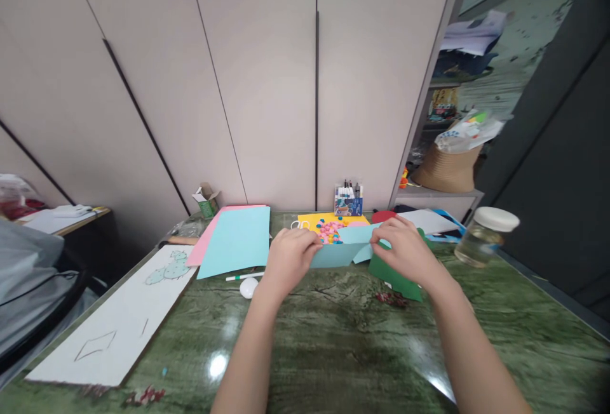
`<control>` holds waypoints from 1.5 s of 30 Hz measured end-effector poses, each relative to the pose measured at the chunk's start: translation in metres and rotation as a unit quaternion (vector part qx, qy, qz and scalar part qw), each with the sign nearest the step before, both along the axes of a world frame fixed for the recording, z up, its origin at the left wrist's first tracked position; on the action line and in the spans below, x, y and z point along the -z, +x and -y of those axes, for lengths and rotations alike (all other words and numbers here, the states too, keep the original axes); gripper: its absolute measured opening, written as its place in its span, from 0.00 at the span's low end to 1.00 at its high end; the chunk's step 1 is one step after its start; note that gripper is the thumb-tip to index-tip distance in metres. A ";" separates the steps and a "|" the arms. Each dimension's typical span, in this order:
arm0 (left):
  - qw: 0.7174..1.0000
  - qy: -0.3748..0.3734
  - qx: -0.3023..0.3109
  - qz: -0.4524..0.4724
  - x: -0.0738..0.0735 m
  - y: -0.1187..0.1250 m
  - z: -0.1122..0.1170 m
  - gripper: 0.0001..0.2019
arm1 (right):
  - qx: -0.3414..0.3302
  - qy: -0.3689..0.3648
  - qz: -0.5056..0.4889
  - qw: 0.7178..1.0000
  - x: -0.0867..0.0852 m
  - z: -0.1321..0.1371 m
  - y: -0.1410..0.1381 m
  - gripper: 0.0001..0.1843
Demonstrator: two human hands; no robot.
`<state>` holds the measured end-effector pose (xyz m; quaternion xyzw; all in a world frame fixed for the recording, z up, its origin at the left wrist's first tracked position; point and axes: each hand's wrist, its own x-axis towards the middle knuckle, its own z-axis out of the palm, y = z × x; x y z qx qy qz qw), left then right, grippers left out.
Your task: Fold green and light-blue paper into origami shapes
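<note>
Both hands hold up a strip of light blue paper (340, 255) above the green marbled table. At its left end my left hand (293, 255) pinches the edge between thumb and fingers. My right hand (405, 249) pinches the opposite end the same way. Just behind the strip lies a heap of small pink, blue and yellow pieces (330, 231) on yellow paper (359, 218), partly hidden by the strip. Green paper (395, 279) lies under and beside my right hand. A white rounded object (248, 287) and a white-green pen (244, 276) lie left of my left hand.
Light blue sheets (238, 239) over pink paper stand left of centre. A white board (114, 319) with a cactus drawing lies at the left edge. Behind are a box of markers (348, 201) and a small green box (206, 202). A lidded jar (485, 239) stands at right.
</note>
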<state>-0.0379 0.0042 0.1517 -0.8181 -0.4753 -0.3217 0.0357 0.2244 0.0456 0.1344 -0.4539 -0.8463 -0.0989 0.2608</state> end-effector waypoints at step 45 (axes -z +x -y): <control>0.992 -0.045 -0.012 0.117 -0.002 -0.020 -0.003 0.07 | 0.006 -0.065 0.006 0.998 -0.010 0.017 -0.013 0.07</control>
